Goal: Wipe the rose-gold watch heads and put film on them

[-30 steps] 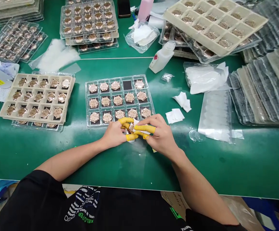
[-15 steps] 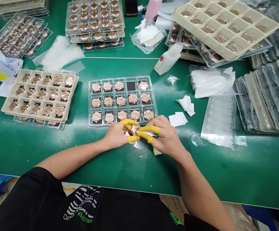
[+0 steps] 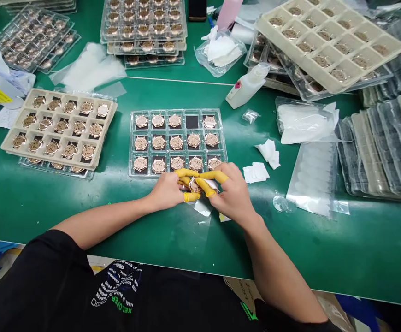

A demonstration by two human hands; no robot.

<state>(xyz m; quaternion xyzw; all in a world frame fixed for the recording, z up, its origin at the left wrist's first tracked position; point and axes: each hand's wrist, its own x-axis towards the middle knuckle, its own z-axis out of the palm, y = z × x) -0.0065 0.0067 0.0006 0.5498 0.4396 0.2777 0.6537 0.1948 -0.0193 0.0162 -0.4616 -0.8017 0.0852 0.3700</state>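
- Head view, fingers first: both hands closed on a small rose-gold watch case [image 3: 195, 185], which sits between the fingertips just above the green workbench [image 3: 369, 249], its edge pinched and its face partly hidden.
- Yellow finger cots [image 3: 213, 175] cover several fingers on both hands.
- Left hand [image 3: 166, 191]: fingers curled around the near side of the case, with one yellow tip lying below it.
- Right hand [image 3: 233, 190]: fingers bent over the case from the other side, pressing a white wipe [image 3: 210, 184] against it.
- Just below the hands, at 6 o'clock: a scrap of clear film [image 3: 202, 208] on the bench.
- 12 o'clock, just beyond the fingers: clear plastic tray [image 3: 178, 112] of rose-gold watch cases in three rows, with one black cell bare in the top row [image 3: 191, 121].
- 10 o'clock: beige tray [image 3: 7, 146] of watch cases, resting on a clear tray.
- 12 o'clock, far edge: tall stack of loaded trays [image 3: 143, 32].
- 1 o'clock: white plastic bottle [image 3: 247, 86] lying on its side, and a beige tray [image 3: 328, 44] propped on clear trays.
- 2 to 3 o'clock: crumpled white tissues [image 3: 268, 153], then stacked plastic sheets [image 3: 380, 147].
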